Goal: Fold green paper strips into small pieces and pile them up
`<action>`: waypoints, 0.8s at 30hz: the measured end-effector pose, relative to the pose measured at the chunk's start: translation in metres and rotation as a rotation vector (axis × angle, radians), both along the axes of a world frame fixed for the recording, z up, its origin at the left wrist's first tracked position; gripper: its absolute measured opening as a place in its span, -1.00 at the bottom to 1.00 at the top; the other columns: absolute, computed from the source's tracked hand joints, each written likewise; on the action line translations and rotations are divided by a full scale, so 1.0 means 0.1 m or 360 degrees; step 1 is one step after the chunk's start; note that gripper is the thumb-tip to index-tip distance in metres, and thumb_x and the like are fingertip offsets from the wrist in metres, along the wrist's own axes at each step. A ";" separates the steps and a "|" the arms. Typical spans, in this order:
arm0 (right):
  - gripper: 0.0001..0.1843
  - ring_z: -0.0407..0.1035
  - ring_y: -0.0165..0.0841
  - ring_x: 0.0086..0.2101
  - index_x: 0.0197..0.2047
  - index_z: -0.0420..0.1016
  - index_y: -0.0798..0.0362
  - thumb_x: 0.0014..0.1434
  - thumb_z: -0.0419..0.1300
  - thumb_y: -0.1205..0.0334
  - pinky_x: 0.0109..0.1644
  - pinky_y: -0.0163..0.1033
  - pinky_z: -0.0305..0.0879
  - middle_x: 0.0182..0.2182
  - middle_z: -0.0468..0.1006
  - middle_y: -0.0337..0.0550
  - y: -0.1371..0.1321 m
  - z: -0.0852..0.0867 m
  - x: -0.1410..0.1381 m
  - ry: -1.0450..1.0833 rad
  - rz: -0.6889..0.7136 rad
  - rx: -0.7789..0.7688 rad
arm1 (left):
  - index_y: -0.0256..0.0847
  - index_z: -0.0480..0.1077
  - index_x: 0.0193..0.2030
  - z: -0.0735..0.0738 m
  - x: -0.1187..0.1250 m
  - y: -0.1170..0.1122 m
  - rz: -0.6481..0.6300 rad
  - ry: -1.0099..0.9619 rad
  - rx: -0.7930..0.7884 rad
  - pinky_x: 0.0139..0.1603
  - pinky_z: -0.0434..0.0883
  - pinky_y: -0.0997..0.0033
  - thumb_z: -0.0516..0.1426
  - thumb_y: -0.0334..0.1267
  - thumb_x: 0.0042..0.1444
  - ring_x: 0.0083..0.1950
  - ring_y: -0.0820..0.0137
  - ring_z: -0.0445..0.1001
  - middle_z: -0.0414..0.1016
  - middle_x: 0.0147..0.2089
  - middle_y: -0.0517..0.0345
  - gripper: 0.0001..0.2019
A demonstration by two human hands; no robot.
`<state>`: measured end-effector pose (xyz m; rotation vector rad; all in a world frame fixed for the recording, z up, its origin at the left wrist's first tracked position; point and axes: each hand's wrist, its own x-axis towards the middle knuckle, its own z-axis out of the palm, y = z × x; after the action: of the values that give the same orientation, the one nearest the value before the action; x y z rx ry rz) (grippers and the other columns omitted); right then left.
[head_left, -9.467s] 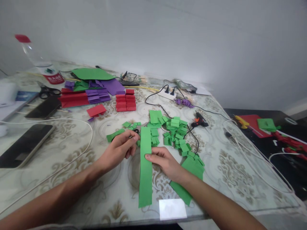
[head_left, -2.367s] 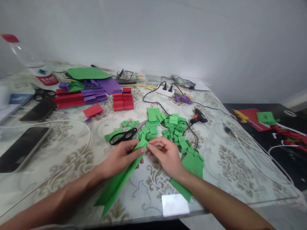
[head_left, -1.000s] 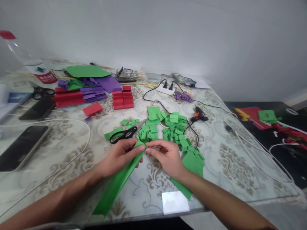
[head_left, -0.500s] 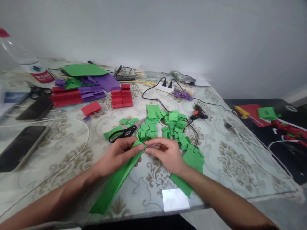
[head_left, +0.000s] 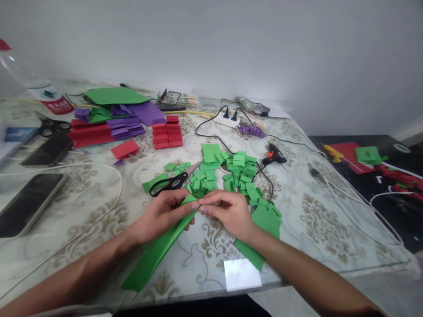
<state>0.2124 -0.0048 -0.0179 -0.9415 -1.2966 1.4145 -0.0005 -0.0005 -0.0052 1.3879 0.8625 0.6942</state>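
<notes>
A long folded strip of green paper slants from the table's front toward the middle. My left hand is closed round its upper end, thumb on top. At that same end, the thumb and fingertips of my right hand pinch the corner of the strip; the exact fold between the fingertips is hidden. Just beyond my left hand lie black-handled scissors, their blades partly over small cut green paper pieces. Larger green sheets lie partly beneath my right forearm.
A black glue gun and a white power strip with cords lie behind. Red folded paper, purple paper and two phones are to the left, near a bottle. A white cable crosses the left side.
Both hands stay at the strip's upper end with almost no movement. The lower end of the green strip has shifted very slightly.
</notes>
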 end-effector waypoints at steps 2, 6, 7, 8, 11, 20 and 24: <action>-0.85 0.55 -0.42 -0.48 -0.31 0.79 -0.03 0.00 0.59 0.21 -0.34 -0.30 0.55 -0.34 0.76 -0.16 0.00 0.01 0.00 0.0013 0.0003 -0.0009 | -0.29 0.50 -0.32 0.01 0.00 0.00 0.0008 0.0012 0.0022 -0.40 0.35 0.48 0.22 0.01 0.36 -0.43 0.46 0.44 0.49 -0.42 0.18 -0.62; -0.81 0.54 -0.41 -0.51 -0.25 0.80 -0.04 0.01 0.58 0.20 -0.36 -0.30 0.54 -0.45 0.73 -0.20 -0.01 0.02 0.00 0.0016 0.0016 -0.0051 | -0.29 0.53 -0.35 0.01 -0.01 0.03 0.0056 0.0017 0.0052 -0.33 0.30 0.48 0.24 0.00 0.34 -0.37 0.45 0.37 0.46 -0.41 0.18 -0.62; -0.80 0.54 -0.41 -0.51 -0.24 0.80 -0.04 0.01 0.58 0.20 -0.36 -0.30 0.54 -0.46 0.72 -0.21 0.00 0.02 0.00 0.0010 0.0019 -0.0050 | -0.29 0.52 -0.36 0.01 -0.01 0.04 0.0069 0.0011 0.0046 -0.34 0.29 0.48 0.24 -0.01 0.34 -0.37 0.46 0.35 0.44 -0.42 0.19 -0.62; -0.80 0.54 -0.41 -0.51 -0.24 0.80 -0.04 0.01 0.58 0.20 -0.37 -0.31 0.54 -0.47 0.72 -0.21 0.00 0.02 0.00 0.0003 0.0020 -0.0042 | -0.29 0.52 -0.37 0.01 -0.02 0.04 0.0080 0.0008 0.0038 -0.34 0.27 0.48 0.25 -0.01 0.34 -0.38 0.46 0.33 0.43 -0.43 0.20 -0.62; -0.83 0.52 -0.44 -0.53 -0.26 0.80 -0.05 0.02 0.57 0.24 -0.39 -0.34 0.50 -0.44 0.74 -0.21 0.01 0.02 0.01 -0.0027 0.0003 0.0006 | -0.28 0.51 -0.37 0.00 -0.01 0.05 0.0082 0.0008 0.0030 -0.34 0.27 0.48 0.25 -0.01 0.33 -0.37 0.45 0.32 0.42 -0.43 0.21 -0.63; -0.88 0.52 -0.45 -0.52 -0.29 0.80 -0.07 0.04 0.55 0.28 -0.41 -0.35 0.50 -0.38 0.75 -0.20 -0.01 0.01 0.00 0.0008 -0.0010 0.0053 | -0.29 0.51 -0.37 0.03 0.03 0.01 0.0075 0.0018 0.0048 -0.34 0.27 0.48 0.23 -0.04 0.33 -0.37 0.45 0.32 0.43 -0.42 0.19 -0.64; -0.89 0.52 -0.45 -0.53 -0.29 0.79 -0.05 0.06 0.54 0.27 -0.42 -0.34 0.50 -0.39 0.75 -0.20 -0.01 -0.01 0.00 0.0001 -0.0002 0.0051 | -0.29 0.51 -0.37 0.02 0.04 0.02 0.0075 0.0032 0.0055 -0.37 0.26 0.49 0.22 -0.05 0.34 -0.38 0.46 0.30 0.42 -0.43 0.20 -0.65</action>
<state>0.2125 -0.0058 -0.0184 -0.9203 -1.3143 1.3892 0.0031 0.0011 -0.0036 1.4110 0.9055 0.7353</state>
